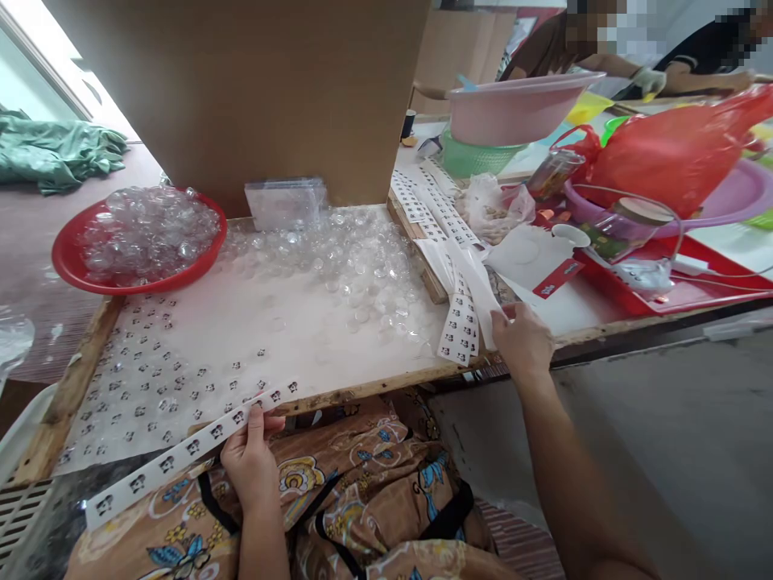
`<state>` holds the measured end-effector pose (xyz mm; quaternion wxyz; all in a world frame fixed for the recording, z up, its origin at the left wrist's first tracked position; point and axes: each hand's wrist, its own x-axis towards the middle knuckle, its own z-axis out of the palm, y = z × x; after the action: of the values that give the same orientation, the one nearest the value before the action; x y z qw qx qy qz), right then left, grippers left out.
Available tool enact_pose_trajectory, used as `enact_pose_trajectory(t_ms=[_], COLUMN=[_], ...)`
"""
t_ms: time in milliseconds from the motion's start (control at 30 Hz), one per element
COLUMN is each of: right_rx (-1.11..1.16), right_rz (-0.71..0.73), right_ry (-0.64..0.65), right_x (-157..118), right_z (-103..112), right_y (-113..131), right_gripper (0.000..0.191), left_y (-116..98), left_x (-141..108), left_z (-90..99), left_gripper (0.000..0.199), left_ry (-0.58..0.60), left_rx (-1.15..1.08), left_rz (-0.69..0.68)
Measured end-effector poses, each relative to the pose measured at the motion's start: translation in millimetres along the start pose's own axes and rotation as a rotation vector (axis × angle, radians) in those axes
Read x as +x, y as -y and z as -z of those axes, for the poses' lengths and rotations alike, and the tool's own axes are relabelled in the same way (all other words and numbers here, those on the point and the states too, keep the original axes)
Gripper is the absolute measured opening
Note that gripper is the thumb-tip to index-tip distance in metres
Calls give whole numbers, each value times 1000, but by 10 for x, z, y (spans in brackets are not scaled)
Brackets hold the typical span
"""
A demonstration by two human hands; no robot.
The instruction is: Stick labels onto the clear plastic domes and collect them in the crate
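My left hand point(250, 455) pinches a long white sticker strip point(192, 448) printed with a single row of small black-and-white figures. The strip slants along the front edge of the worktable, above my patterned lap. At the right, my right hand point(524, 345) has its thumb and fingers closed on the end of a plain white strip point(478, 292). Beside that hang printed sticker sheets point(457, 332) over the table's edge. Small clear round pieces point(368, 282) are heaped between my hands and the cardboard. Many pieces bearing printed figures point(140, 411) lie at the left.
A red basin point(66, 256) full of clear pieces stands at the back left. A large cardboard box point(259, 89) rises behind the table. At right are a pink basin point(513, 113), a red bag point(658, 157), a jar point(628, 225) and a red tray point(713, 294). Two people work farther back.
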<state>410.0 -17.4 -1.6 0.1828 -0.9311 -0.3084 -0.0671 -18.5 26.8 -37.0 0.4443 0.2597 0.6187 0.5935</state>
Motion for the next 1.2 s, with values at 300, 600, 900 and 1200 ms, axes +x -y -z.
enact_pose_trajectory(t_ms=[300, 600, 900, 1200], right_rx=[33, -34, -37, -81], right_rz=[169, 123, 318, 390], right_ry=[11, -47, 22, 139], right_x=[-1, -100, -7, 156], right_z=[23, -44, -217, -249], right_y=[104, 178, -24, -115], right_gripper=[47, 40, 34, 61], left_y=[18, 37, 50, -6], left_x=[4, 5, 9, -22], left_z=[6, 3, 20, -28], left_gripper=[33, 34, 39, 31], left_ry=[-3, 2, 8, -11], left_rx=[13, 24, 89, 11], left_rz=[2, -23, -42, -30])
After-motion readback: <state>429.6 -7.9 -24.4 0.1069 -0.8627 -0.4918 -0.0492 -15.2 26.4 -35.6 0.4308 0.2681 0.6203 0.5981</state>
